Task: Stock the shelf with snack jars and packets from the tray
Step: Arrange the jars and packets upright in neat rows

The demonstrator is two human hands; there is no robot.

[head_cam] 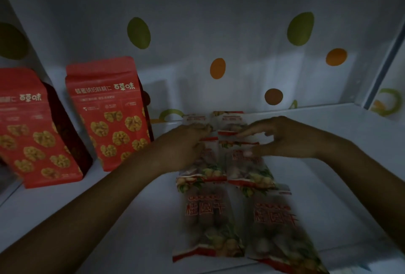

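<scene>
Several clear snack packets with red lettering lie flat in two rows on the white shelf (328,164). The nearest pair, a left packet (208,219) and a right packet (278,227), sit at the front. My left hand (186,142) rests palm down on the middle-left packet (208,168), fingers reaching the far-left packet (195,119). My right hand (278,136) hovers with fingers spread over the far-right packet (232,120) and the middle-right packet (247,164), its thumb touching the latter. Neither hand clearly grips anything.
Two red walnut bags stand upright at the left, one (109,115) beside my left forearm and another (32,133) at the frame's edge. The white back wall (219,21) has coloured dots. A vertical shelf divider (381,69) closes the right side.
</scene>
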